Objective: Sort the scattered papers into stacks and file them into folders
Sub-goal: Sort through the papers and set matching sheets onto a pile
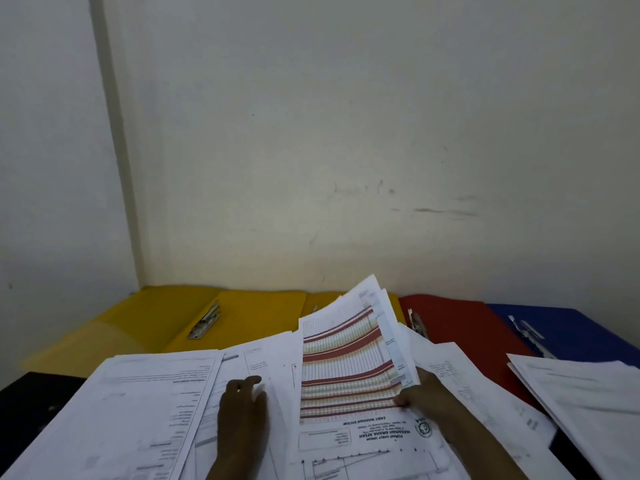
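Note:
White printed papers (pixel 149 403) lie scattered and overlapping across the near part of the table. My right hand (pixel 420 393) pinches the right edge of a few sheets topped by a chart sheet with red and beige bands (pixel 341 362), lifted at its far end. My left hand (pixel 242 407) rests on the papers left of that chart, fingers loosely bent. Open folders lie along the wall: yellow (pixel 166 320), red (pixel 453 320) and blue (pixel 571 330), each with a metal fastener.
A separate stack of white sheets (pixel 581 396) lies at the right, over the blue folder's near edge. The dark table edge (pixel 31 400) shows at the left. A pale wall rises close behind the folders, with a corner at the left.

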